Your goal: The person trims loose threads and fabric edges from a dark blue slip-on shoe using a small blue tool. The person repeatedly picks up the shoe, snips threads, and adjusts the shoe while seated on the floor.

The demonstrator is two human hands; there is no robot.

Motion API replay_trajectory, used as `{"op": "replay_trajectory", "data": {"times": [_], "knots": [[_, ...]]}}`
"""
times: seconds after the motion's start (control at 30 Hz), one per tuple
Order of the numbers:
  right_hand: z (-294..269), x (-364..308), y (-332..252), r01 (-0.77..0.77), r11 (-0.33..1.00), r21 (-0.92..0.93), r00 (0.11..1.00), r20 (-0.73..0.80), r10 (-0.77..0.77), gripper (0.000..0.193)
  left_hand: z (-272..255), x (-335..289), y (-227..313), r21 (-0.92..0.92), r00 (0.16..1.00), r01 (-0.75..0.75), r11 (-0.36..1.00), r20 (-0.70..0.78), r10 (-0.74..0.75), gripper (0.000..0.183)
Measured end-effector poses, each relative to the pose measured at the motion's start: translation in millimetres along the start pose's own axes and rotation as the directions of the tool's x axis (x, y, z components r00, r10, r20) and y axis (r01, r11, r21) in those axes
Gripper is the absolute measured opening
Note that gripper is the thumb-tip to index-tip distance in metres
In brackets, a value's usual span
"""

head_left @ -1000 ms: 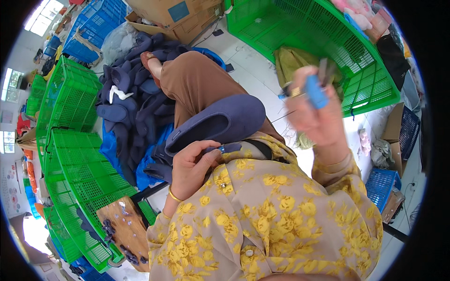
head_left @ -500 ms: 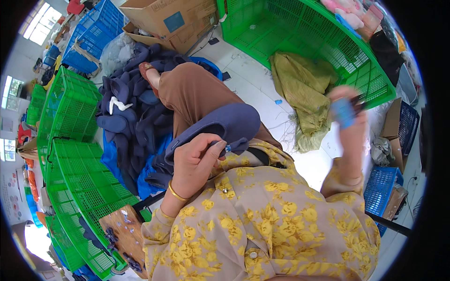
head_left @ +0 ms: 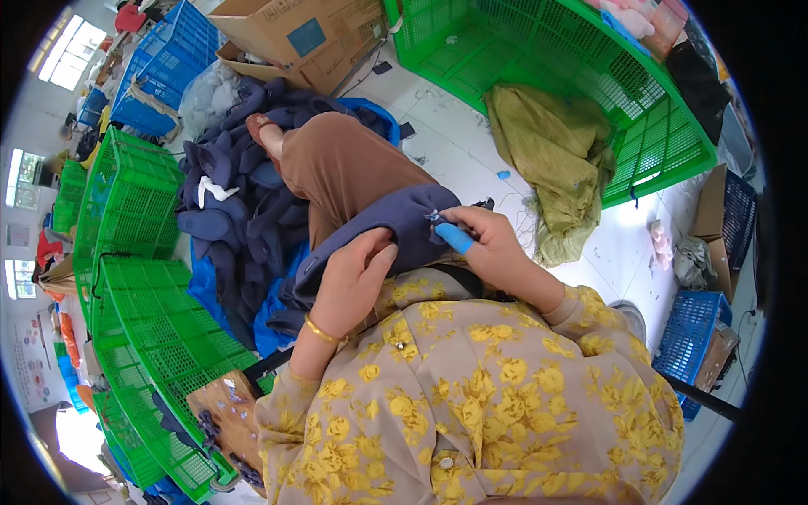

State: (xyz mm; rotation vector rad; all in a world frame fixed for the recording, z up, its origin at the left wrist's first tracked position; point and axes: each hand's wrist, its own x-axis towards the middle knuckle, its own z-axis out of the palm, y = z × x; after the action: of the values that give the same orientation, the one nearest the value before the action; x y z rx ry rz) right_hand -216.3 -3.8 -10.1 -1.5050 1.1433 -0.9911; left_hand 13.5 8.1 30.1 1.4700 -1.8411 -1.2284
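Observation:
A navy fabric slipper [head_left: 404, 210] lies across my lap, toe toward the right. My left hand [head_left: 349, 278], with a gold bangle on its wrist, grips the slipper at its opening, fingertips partly inside. On the toe, my right hand [head_left: 497, 252] pinches a small dark fabric piece with a shiny light-blue bit [head_left: 433, 216]. Blue tape [head_left: 455, 238] wraps one of its digits. Whether the small piece is fastened to the slipper cannot be made out. Many similar slippers [head_left: 244, 223] are heaped on blue sheeting beyond my left hand.
Green plastic crates [head_left: 139, 311] line the left side, near a wooden board [head_left: 231, 412] with small dark pieces. A large green crate [head_left: 471, 67] and an olive sack [head_left: 551, 160] stand far right. Behind the heap is a cardboard box [head_left: 295, 34]. A blue basket [head_left: 686, 328] sits right.
My right hand has come in from the raised far right down to the slipper's toe and now pinches the small piece there. The left hand has slid back toward the slipper's opening.

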Motion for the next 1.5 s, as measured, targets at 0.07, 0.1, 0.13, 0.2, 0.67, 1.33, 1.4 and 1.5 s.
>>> {"op": "replay_trajectory", "data": {"times": [0.07,0.1,0.13,0.2,0.67,1.33,1.4,1.5], "knots": [[7.2,3.8,3.4,0.076,0.997,-0.001,0.996,-0.034,-0.076,0.019,7.8,2.4,-5.2,-0.265,0.995,0.100,0.959,0.023,-0.098,0.030],[10.2,5.6,4.3,0.115,0.993,-0.002,0.992,-0.051,-0.115,0.019,9.4,2.1,-7.0,-0.391,0.989,0.148,0.908,0.043,-0.143,0.036],[10.0,7.0,1.3,0.123,0.992,-0.013,0.992,-0.040,-0.123,0.019,8.1,-0.5,-4.8,-0.387,0.988,0.156,0.909,0.078,-0.136,0.051],[7.7,11.7,-9.4,0.141,0.989,-0.034,0.990,-0.016,-0.141,0.021,12.2,-8.4,-2.7,-0.549,0.991,0.060,0.833,-0.068,-0.116,0.049],[38.4,37.0,-17.6,0.222,0.940,-0.259,0.971,0.141,-0.191,0.027,12.7,-11.1,-26.4,-0.927,0.927,0.083,0.365,-0.063,-0.370,0.027],[33.7,38.9,-16.4,0.283,0.882,-0.378,0.958,0.160,-0.238,0.016,14.3,6.5,-20.8,-0.911,0.887,0.121,0.394,-0.079,-0.455,0.013],[33.3,39.3,-16.7,0.295,0.878,-0.376,0.954,0.161,-0.252,0.014,14.1,7.2,-18.2,-0.915,0.888,0.116,0.386,-0.078,-0.454,0.011],[34.4,41.7,-15.1,0.323,0.870,-0.373,0.945,0.169,-0.279,0.013,14.1,9.5,-12.9,-0.895,0.875,0.136,0.424,-0.092,-0.475,0.009]]}}
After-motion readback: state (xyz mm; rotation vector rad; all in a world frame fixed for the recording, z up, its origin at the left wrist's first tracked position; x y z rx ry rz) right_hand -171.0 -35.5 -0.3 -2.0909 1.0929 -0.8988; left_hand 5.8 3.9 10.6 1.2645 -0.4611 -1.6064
